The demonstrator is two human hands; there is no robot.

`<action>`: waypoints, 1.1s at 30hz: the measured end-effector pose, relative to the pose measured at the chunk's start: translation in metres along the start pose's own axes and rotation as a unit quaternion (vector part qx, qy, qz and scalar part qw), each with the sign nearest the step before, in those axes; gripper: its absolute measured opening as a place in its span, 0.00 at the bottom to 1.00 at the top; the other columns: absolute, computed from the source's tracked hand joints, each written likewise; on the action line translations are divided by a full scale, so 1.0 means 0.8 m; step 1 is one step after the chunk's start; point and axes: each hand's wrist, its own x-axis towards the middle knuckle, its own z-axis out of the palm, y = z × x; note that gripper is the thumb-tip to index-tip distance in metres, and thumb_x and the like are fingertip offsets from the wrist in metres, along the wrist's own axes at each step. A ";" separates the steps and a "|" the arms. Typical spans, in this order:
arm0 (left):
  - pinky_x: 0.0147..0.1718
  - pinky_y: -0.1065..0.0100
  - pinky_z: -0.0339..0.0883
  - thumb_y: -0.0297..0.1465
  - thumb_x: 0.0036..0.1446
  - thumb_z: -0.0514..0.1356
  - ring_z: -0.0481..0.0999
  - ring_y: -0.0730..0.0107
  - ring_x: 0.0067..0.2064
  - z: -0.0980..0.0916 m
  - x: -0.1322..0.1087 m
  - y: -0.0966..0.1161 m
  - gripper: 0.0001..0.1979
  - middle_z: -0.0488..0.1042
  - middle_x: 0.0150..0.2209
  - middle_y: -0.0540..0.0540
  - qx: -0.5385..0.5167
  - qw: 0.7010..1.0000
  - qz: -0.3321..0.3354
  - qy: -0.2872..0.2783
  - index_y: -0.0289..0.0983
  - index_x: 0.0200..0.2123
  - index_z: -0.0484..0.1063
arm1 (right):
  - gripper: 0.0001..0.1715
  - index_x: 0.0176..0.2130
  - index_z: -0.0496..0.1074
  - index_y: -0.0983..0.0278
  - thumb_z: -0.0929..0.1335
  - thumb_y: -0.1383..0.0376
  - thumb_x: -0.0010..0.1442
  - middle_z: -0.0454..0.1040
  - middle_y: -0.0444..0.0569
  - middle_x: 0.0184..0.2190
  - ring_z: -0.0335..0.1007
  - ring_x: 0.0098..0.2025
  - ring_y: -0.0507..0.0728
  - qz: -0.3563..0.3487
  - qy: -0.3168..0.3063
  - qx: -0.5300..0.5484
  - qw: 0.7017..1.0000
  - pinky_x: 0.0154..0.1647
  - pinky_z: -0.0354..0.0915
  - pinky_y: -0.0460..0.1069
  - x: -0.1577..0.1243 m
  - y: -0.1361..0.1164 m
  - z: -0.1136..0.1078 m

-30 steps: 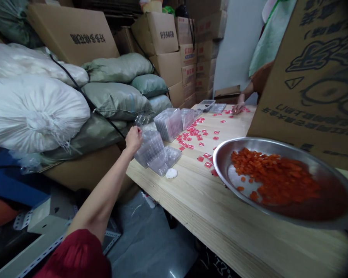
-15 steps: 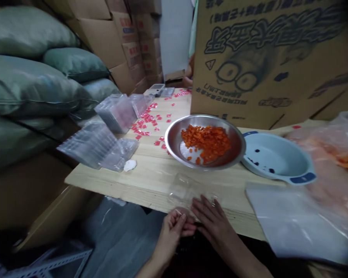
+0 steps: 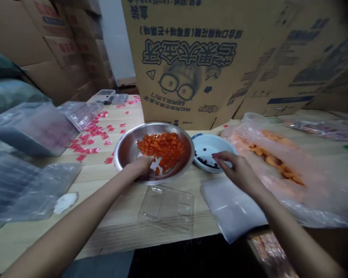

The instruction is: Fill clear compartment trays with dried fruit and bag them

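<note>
My left hand (image 3: 139, 166) reaches over the near rim of a steel bowl (image 3: 124, 148) of small orange pieces (image 3: 161, 146). Its fingers curl down among the pieces, and what they hold is hidden. My right hand (image 3: 237, 170) hovers over a pale blue bowl (image 3: 211, 143) with a few dark bits, its fingertips drawn together at the bowl's near edge. An open clear plastic clamshell tray (image 3: 166, 204) lies empty on the wooden table (image 3: 113, 220) between my forearms.
A white plastic bag (image 3: 230, 208) lies flat under my right wrist. A big clear bag of orange pieces (image 3: 281, 166) sits to the right. A large printed cardboard box (image 3: 208, 58) stands behind the bowls. Stacks of clear trays (image 3: 31, 129) and scattered red packets (image 3: 92, 133) lie to the left.
My view has swung right from the tray stacks. The clear tray now lies open on the table. My left hand has gone into the steel bowl and my right hand to the blue bowl.
</note>
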 end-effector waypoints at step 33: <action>0.47 0.61 0.70 0.28 0.70 0.54 0.78 0.60 0.45 0.046 -0.102 0.057 0.11 0.79 0.44 0.40 -0.185 0.949 0.115 0.226 0.38 0.43 0.77 | 0.15 0.44 0.82 0.61 0.65 0.66 0.71 0.75 0.54 0.40 0.73 0.45 0.62 -0.112 -0.052 0.155 0.980 0.47 0.73 0.57 -0.094 -0.028 0.143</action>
